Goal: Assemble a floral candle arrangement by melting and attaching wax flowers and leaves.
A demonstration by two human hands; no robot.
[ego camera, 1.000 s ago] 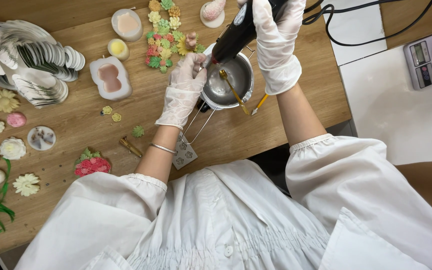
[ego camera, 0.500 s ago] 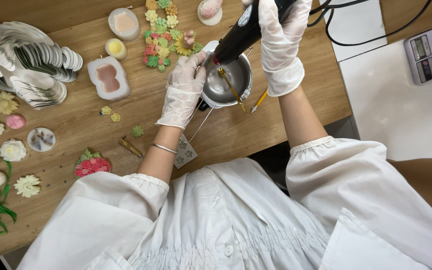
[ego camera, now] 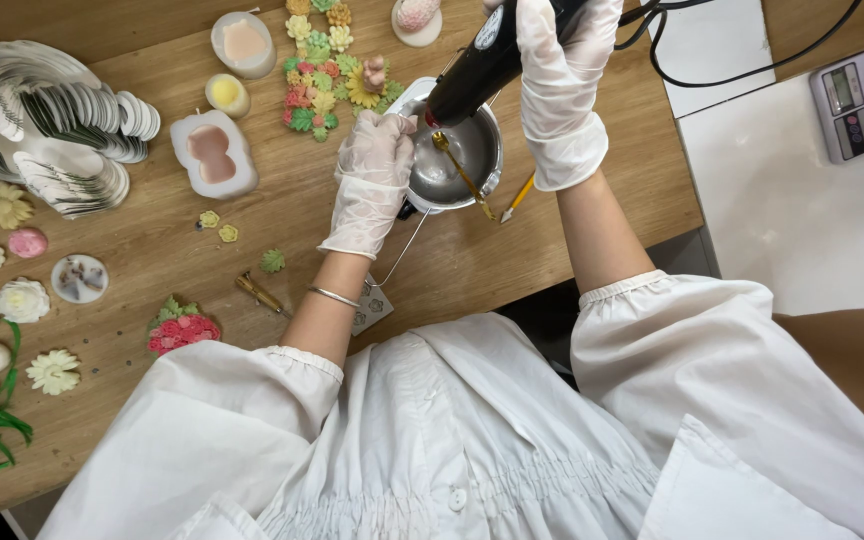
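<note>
The right hand [ego camera: 564, 90], gloved, wraps its fingers [ego camera: 542, 45] fully around the black heat gun [ego camera: 482, 60], whose cable runs off toward 2 o'clock. The gun is tilted so its nozzle aims down into the small steel pot [ego camera: 452, 150], apparently to send heat onto the pot's inside. The pot sits on the wooden worktop [ego camera: 512, 260] at about 12 o'clock from the person's chest, near the far edge.

The left hand [ego camera: 372, 185], also gloved, rests against the pot's rim at its 9 o'clock side; its fingers [ego camera: 382, 135] curl over the edge in a narrow grip, seemingly to steady the pot under the gun. A gold spoon [ego camera: 457, 170] leans inside the pot, its handle pointing toward 5 o'clock, and a yellow pencil [ego camera: 517, 197] lies just beside the pot at 4 o'clock.

At 10 o'clock of the pot lies a cluster of small coloured flowers [ego camera: 317, 75]; further toward 9 o'clock stands a white mould [ego camera: 214, 155] with a pink fill. A scale [ego camera: 857, 95] sits well apart at 3 o'clock.
</note>
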